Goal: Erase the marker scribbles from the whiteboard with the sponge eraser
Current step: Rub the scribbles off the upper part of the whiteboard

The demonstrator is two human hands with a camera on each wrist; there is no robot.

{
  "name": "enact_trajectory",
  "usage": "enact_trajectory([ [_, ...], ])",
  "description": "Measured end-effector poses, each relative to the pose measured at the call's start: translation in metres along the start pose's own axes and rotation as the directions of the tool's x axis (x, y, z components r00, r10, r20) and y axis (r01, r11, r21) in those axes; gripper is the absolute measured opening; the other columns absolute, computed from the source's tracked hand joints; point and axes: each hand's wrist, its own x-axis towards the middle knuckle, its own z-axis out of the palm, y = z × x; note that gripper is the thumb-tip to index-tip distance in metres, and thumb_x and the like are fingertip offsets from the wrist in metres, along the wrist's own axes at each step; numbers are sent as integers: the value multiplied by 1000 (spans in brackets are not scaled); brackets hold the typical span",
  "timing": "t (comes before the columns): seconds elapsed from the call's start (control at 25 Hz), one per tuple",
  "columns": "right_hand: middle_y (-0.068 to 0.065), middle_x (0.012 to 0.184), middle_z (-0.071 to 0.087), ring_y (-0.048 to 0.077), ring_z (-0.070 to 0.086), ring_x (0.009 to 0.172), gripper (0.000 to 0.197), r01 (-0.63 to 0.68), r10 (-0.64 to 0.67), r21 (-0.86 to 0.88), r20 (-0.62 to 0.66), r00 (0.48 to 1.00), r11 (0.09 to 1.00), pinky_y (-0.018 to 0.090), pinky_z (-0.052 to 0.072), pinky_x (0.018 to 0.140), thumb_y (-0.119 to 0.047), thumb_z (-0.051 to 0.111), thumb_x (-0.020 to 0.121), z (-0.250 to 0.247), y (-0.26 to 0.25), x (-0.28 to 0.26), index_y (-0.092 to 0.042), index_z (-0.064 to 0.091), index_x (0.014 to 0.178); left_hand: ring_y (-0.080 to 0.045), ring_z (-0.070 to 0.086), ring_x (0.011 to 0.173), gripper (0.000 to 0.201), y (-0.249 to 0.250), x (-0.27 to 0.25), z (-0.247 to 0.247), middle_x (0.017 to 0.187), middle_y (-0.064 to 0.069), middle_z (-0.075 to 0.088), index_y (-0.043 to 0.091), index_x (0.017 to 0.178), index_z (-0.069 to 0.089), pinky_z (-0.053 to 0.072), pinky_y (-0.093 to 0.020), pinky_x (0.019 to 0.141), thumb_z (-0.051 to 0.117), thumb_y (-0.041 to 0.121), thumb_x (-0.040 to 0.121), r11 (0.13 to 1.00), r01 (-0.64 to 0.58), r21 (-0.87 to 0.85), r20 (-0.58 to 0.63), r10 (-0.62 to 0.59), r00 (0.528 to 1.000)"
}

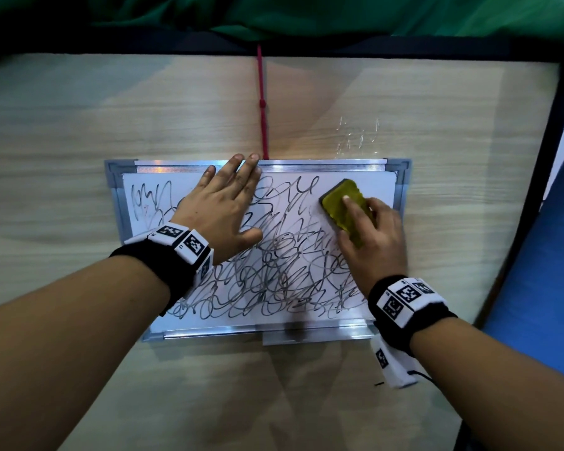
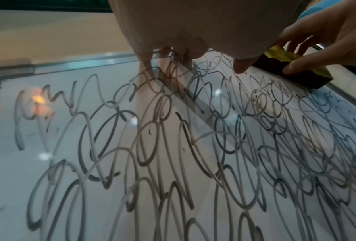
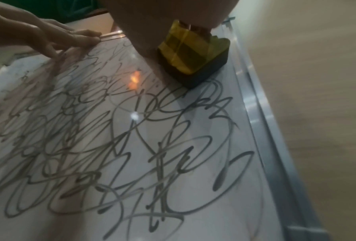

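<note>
Head view first: a wood-grain table (image 1: 79, 131) carries the whiteboard (image 1: 401, 190), which lies flat with its long axis running left to right across the person's front, its aluminium frame square to the table edge. Black marker scribbles (image 1: 274, 271) cover nearly all of its surface — only a small patch at the far right corner, around the eraser, looks clean, so the job seems barely begun.

The left hand (image 1: 222, 209) is spread flat on the upper middle of the board, fingers straight and reaching the far frame rail; it holds nothing, and I judge it is there to pin the board against sliding under the rubbing.

The right hand (image 1: 372, 232) grips the sponge eraser (image 1: 342, 200) from above, thumb on the near-left side and one finger laid along the yellow top. The eraser sits on the board near its far right corner, dark felt face down — its long axis slants, the free end pointing away and to the left, toward the uncleared scribbles.
</note>
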Motion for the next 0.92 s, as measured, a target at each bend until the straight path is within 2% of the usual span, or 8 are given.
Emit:
enact_trajectory([
  [0.16,24,120,55,36,50,104,54,-37,38,45,-22,999,998,44,46,89,-16,71,77,5,-11,13,-15,59,130,-17,-19,144,95,2,0,2,157,0,-21,16,150,-11,2,-44,120,26,64,78,1000,13,-6,-7,-13,1000],
  [0.32,21,121,56,36,52,101,50,109,-108,-13,56,993,994,44,47,87,-19,68,81,4,-9,8,-16,59,131,-16,-19,144,95,0,0,0,156,2,-23,16,150,-12,2,-43,120,33,63,81,1000,7,-10,9,-7,1000],
  [0.48,23,121,56,39,52,101,49,47,-47,-16,5,999,999,47,48,86,-19,67,81,2,-6,15,-15,60,130,-17,-19,144,94,0,0,0,156,1,-23,15,150,-11,3,-44,120,28,64,80,1000,4,-7,0,-4,1000],
  [0.6,22,122,55,37,52,102,50,123,-121,-17,73,990,992,44,47,85,-22,67,83,12,-26,21,-16,58,132,-16,-20,144,95,-1,0,0,156,2,-24,16,150,-13,3,-44,120,30,65,81,1000,4,-14,14,-4,1000],
  [0.72,21,123,55,36,51,104,52,195,-189,-36,125,974,980,45,47,85,-20,66,83,9,-18,19,-17,56,134,-16,-19,144,95,-2,0,-2,156,2,-23,17,150,-12,2,-43,120,33,63,81,1000,-1,-19,17,2,1000],
  [0.92,20,124,55,36,51,105,52,158,-154,-41,91,984,987,44,46,88,-18,67,82,6,-19,24,-16,57,134,-16,-20,144,95,1,0,-2,156,2,-24,16,150,-12,1,-43,120,32,63,81,1000,9,-18,18,-9,1000],
])
